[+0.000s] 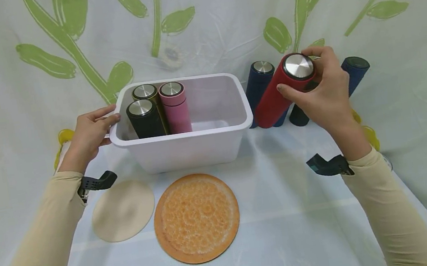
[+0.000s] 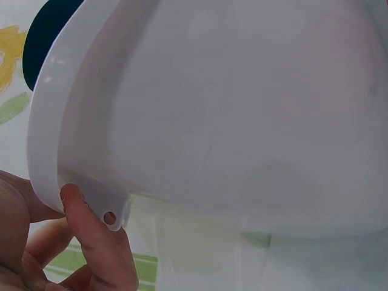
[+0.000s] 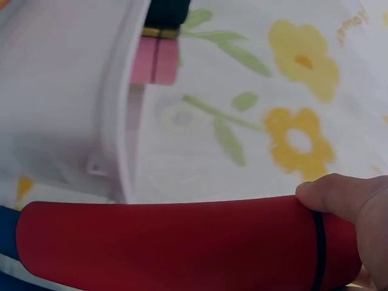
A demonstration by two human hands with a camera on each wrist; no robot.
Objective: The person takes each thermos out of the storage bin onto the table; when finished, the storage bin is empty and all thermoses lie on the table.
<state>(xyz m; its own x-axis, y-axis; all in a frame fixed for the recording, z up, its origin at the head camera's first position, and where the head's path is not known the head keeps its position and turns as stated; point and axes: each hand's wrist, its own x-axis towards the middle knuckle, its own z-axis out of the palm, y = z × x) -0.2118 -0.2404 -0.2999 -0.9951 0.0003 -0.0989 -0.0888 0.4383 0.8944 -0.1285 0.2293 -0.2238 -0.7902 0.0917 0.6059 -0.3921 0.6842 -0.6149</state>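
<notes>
My right hand (image 1: 324, 89) grips a red thermos bottle (image 1: 279, 91) by its steel-topped cap end, the bottle tilted with its base toward the bin. In the right wrist view the thumb presses near the dark ring of the red bottle (image 3: 170, 242). My left hand (image 1: 91, 133) pinches the left rim of a white plastic bin (image 1: 187, 150); the left wrist view shows its fingers around the bin's edge (image 2: 45, 139). Inside the bin, at the left, stand a pink bottle (image 1: 176, 111), a black bottle (image 1: 145, 120) and a dark gold-edged bottle (image 1: 155, 96).
Beside the bin's right end stands a dark blue bottle (image 1: 257, 82). Another blue bottle (image 1: 355, 70) leans behind my right hand, and a black bottle (image 1: 299, 116) is partly hidden there. In front lie a beige disc (image 1: 123, 211) and a round orange-brown mat (image 1: 196, 218).
</notes>
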